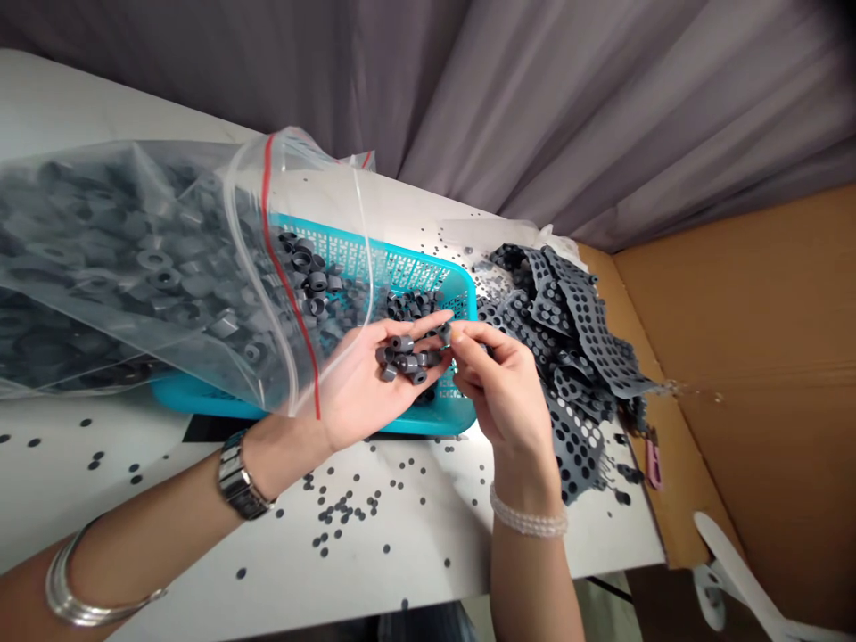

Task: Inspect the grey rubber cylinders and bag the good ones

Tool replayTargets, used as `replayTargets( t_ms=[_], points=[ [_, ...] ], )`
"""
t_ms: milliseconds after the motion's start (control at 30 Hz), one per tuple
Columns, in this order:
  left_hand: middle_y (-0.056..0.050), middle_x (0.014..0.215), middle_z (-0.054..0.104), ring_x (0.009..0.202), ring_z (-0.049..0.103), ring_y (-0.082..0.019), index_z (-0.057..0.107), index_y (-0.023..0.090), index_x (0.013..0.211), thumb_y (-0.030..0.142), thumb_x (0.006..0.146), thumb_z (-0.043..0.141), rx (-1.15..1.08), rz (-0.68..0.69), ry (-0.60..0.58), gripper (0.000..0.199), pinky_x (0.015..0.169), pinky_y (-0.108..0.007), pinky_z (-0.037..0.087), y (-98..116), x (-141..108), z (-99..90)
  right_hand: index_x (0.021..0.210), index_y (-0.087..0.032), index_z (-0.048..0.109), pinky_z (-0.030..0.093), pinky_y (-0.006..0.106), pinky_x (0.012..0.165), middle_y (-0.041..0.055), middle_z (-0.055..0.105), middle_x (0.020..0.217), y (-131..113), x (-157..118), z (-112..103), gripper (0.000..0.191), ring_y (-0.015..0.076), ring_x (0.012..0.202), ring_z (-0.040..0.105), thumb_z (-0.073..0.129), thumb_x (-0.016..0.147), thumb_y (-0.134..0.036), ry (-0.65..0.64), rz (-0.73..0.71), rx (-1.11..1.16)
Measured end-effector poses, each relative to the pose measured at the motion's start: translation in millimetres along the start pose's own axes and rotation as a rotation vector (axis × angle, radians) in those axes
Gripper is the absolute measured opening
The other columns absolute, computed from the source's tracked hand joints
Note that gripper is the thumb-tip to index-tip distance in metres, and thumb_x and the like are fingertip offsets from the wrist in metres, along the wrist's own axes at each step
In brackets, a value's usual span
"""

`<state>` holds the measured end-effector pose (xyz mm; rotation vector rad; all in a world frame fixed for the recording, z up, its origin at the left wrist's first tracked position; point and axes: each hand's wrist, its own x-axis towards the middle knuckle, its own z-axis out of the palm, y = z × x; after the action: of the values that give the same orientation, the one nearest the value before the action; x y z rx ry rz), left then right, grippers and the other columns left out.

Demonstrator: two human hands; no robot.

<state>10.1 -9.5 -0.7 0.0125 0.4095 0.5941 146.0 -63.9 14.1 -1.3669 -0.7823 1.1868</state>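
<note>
Several small grey rubber rings (407,361) lie on the upturned palm of my left hand (374,383), whose fingers are slightly curled under them. My right hand (501,383) pinches one grey ring (444,334) between thumb and finger at the tips of the left fingers. Beneath both hands stands a turquoise basket (461,415) with more grey rings (314,276) inside. A large clear zip bag (153,259) full of grey rings rests over the basket's left part, its red-striped mouth beside my left wrist.
Perforated dark rubber sheets (588,321) are heaped right of the basket. Small dark discs (344,510) are scattered over the white table (374,580). A pink-handled tool (654,459) lies near a cardboard panel (755,357) at the right. A grey curtain (428,98) hangs behind.
</note>
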Motion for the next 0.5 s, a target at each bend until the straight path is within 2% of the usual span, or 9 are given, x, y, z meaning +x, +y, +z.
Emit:
replayTargets(
  t_ms=[67, 200, 300, 500],
  points=[
    [-0.016, 0.106, 0.071, 0.102, 0.066, -0.019, 0.051, 0.001, 0.132, 0.012, 0.085, 0.046, -0.012, -0.002, 0.008, 0.049, 0.101, -0.033, 0.047, 0.3, -0.2, 0.1, 0.079, -0.017, 0.068, 0.014, 0.014, 0.035, -0.0091, 0.032, 0.052, -3.0, 0.5, -5.6, 0.007, 0.0028, 0.043, 0.014, 0.069, 0.078, -0.024, -0.111, 0.08, 0.246],
    [-0.019, 0.112, 0.069, 0.109, 0.063, -0.022, 0.054, -0.001, 0.128, 0.013, 0.085, 0.047, 0.013, -0.004, 0.02, 0.046, 0.102, -0.034, 0.046, 0.5, -1.4, 1.1, 0.078, -0.017, 0.064, 0.014, 0.01, 0.032, -0.0074, 0.041, 0.057, -9.6, -1.2, -10.7, 0.004, 0.0018, 0.042, 0.012, 0.066, 0.078, -0.021, -0.257, 0.163, 0.494],
    [-0.02, 0.109, 0.07, 0.107, 0.064, -0.022, 0.056, -0.002, 0.125, 0.012, 0.085, 0.046, 0.017, 0.002, 0.016, 0.044, 0.102, -0.035, 0.046, 1.2, -1.7, 1.4, 0.08, -0.018, 0.064, 0.017, 0.008, 0.031, -0.0052, 0.048, 0.06, -11.2, -1.3, -9.6, 0.003, 0.0018, 0.041, 0.016, 0.062, 0.078, -0.019, -0.268, 0.189, 0.522],
    [-0.015, 0.109, 0.072, 0.101, 0.067, -0.02, 0.066, 0.004, 0.11, 0.013, 0.085, 0.047, 0.01, 0.015, 0.017, 0.032, 0.104, -0.035, 0.045, 2.0, -2.7, 1.6, 0.079, -0.014, 0.068, 0.018, 0.011, 0.026, 0.0043, 0.062, 0.067, -7.1, 5.8, -8.7, 0.026, 0.0077, 0.045, 0.028, 0.046, 0.066, -0.014, -0.212, 0.219, 0.585]
  ],
)
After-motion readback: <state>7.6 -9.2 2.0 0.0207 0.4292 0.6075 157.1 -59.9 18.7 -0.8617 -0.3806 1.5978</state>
